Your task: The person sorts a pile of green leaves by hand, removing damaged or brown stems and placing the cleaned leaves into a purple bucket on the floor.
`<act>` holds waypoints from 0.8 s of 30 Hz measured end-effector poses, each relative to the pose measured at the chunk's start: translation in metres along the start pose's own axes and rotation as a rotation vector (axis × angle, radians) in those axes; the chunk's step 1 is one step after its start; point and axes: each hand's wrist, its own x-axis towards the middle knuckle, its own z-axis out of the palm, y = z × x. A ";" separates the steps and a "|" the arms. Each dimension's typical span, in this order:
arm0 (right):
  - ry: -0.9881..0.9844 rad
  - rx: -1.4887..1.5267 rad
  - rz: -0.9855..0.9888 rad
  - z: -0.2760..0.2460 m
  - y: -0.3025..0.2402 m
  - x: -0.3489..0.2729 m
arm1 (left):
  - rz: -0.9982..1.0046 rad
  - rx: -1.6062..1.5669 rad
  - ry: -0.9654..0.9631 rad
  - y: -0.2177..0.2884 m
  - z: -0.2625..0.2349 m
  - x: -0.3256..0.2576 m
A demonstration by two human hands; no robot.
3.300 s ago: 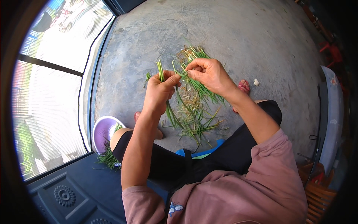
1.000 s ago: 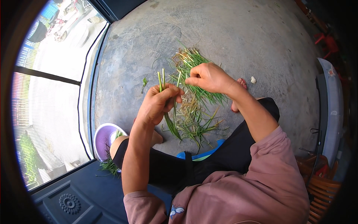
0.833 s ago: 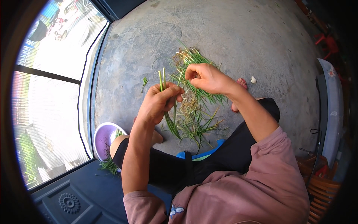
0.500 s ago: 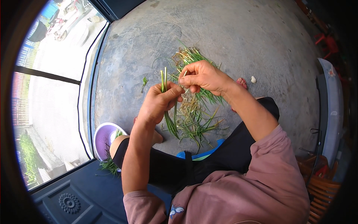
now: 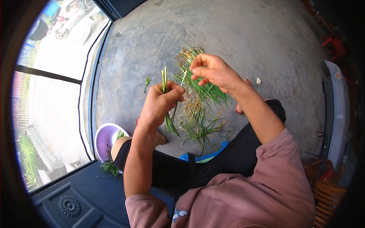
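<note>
Your left hand (image 5: 161, 103) keeps thin green chive stalks (image 5: 165, 81) clenched upright; right hand (image 5: 213, 70) has lifted off them, pinching thin strip; peelings pile (image 5: 195, 110) on concrete floor (image 5: 243, 34).

A single head-worn fisheye camera looks steeply down, close above the concrete floor (image 5: 235, 34).

light: strong daylight is cast from the window (image 5: 53, 76), which is overexposed | shadows: soft ones are thrown on the concrete floor (image 5: 247, 34) | distortion: fisheye bending, rim vignetted black | focus: centre sharp
</note>
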 end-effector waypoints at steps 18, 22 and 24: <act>-0.392 0.108 0.186 0.015 0.001 -0.008 | 0.063 -0.183 0.100 -0.004 -0.003 0.008; -0.485 0.099 0.221 0.021 0.007 -0.010 | 0.139 -0.128 0.162 -0.006 -0.003 0.012; -0.519 0.037 0.245 0.021 0.012 -0.007 | 0.135 -0.141 0.174 -0.005 -0.001 0.010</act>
